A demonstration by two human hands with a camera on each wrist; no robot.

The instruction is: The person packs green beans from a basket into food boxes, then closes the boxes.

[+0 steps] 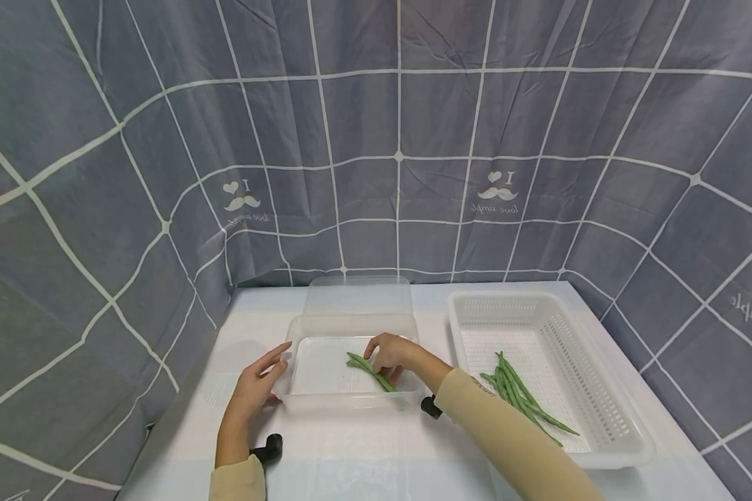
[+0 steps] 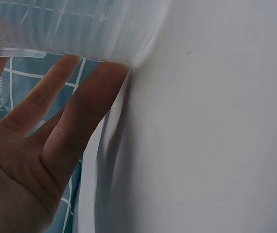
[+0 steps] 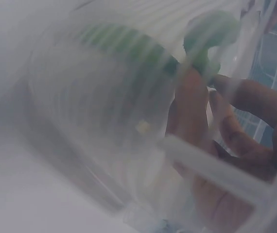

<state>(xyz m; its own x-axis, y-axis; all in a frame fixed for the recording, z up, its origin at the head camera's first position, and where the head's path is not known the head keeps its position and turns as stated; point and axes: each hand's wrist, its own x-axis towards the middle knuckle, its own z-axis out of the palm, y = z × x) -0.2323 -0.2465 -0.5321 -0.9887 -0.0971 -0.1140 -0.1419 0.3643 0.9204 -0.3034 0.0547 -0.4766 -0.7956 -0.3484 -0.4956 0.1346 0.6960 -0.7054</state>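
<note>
A clear plastic container [image 1: 338, 401] stands on the table. Inside it, my right hand [image 1: 393, 353] pinches a few green beans [image 1: 362, 362] low over the container's floor. Through the cloudy wall, the right wrist view shows the thumb and fingers [image 3: 192, 97] meeting at the green beans [image 3: 129, 46]. At the container's left side is my left hand [image 1: 257, 383], its fingers fairly straight and spread. In the left wrist view those fingertips [image 2: 114, 70] touch the ribbed plastic wall [image 2: 95, 34].
To the right stands a white slotted basket [image 1: 601, 390] with several green beans [image 1: 520, 393] in it. A clear lid [image 1: 357, 296] lies behind the container. Grey checked curtain [image 1: 363, 188] closes off the back and sides of the white table [image 1: 326, 459].
</note>
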